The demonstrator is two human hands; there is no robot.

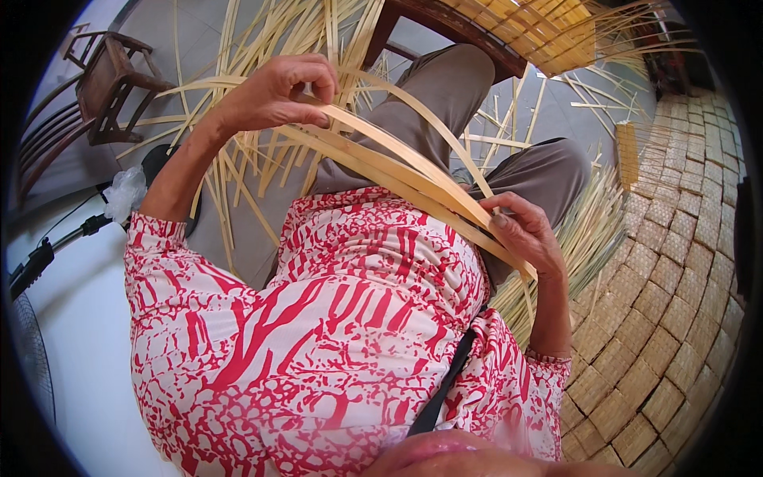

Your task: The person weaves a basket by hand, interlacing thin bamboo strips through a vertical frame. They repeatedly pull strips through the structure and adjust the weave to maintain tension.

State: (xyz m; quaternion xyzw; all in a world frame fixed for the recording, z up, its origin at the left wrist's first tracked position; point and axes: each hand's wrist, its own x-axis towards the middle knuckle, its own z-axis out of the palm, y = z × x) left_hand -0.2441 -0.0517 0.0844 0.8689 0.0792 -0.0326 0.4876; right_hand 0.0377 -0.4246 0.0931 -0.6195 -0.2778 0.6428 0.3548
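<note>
Several long, thin bamboo strips (397,145) stretch in front of my body, slanting down from left to right. At their left end, my left hand (280,94) pinches them between thumb and curled fingers. My right hand (526,234) is closed round the other end, thumb laid along the strips, beside my right knee. The strips bow a little between my hands, and one narrow strip arches higher above my lap. Some strip ends are hidden behind my fingers.
Loose strips (262,171) cover the floor ahead and left. A woven piece (544,36) with long free ends rests on a dark wooden bench (455,33). Stacked woven pieces (664,318) and a strip bundle (592,226) lie right; a wooden chair (119,79) stands left.
</note>
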